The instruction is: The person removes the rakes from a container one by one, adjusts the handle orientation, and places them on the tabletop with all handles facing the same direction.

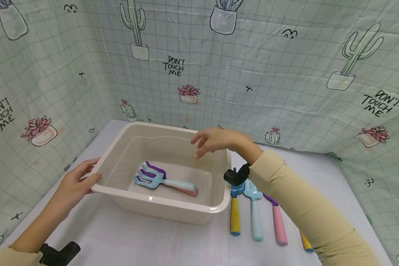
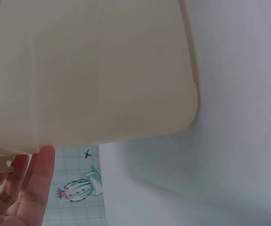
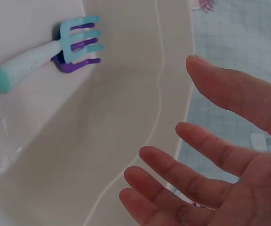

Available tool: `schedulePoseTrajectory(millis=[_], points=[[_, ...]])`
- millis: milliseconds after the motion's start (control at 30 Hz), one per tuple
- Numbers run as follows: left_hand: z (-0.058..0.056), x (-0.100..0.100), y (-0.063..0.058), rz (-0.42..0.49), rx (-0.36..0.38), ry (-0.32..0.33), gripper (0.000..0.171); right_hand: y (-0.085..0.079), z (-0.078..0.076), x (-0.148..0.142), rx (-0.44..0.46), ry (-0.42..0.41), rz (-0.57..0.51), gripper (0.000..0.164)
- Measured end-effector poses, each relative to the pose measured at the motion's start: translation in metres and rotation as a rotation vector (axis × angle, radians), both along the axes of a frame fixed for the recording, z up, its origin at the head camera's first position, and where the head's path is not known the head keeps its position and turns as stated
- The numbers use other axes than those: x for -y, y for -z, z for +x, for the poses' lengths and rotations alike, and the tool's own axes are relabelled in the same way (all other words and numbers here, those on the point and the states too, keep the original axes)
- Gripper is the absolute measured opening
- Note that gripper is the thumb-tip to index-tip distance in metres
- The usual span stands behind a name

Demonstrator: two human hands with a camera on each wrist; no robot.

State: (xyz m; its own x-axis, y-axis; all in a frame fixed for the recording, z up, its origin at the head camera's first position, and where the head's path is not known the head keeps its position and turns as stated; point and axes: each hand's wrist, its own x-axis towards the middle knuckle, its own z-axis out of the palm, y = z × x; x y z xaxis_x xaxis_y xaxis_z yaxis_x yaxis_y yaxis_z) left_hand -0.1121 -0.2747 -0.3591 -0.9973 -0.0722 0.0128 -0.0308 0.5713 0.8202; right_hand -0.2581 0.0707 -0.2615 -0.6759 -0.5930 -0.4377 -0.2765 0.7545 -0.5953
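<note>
A cream plastic basin point(image 1: 183, 218) stands on the white-covered table. At its left end my left hand point(image 1: 74, 184) grips the rim, thumb over the edge; the left wrist view shows fingers point(image 2: 40, 183) against the rim's underside. Inside lies a light blue toy garden fork point(image 1: 153, 175) with a pale handle, on top of a purple fork point(image 1: 159, 170) with a pink handle. Above the basin's back right part hovers my right hand point(image 1: 216, 142), holding nothing. Its fingers point(image 3: 173, 172) are spread and loosely bent in the right wrist view.
Right of the basin lie a blue-headed tool with a yellow handle point(image 1: 235, 218), a light blue fork point(image 1: 255, 210) and a purple tool with a pink handle point(image 1: 279, 225). Another yellow handle point(image 1: 306, 244) is mostly hidden by the right sleeve. A cactus-patterned cloth point(image 1: 269, 66) surrounds the table.
</note>
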Motion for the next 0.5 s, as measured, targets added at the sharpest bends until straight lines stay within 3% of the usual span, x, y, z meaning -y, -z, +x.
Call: schedulePoseTrajectory(millis=[267,500], points=[[0.002,0.001,-0.003,0.008,-0.007,-0.005,0.051,0.018,-0.013,0.05,0.019,-0.081,0.092,0.053],[0.003,-0.001,-0.004,0.002,0.026,-0.016,0.051,0.049,-0.008,0.081,0.048,-0.105,0.178,0.054]])
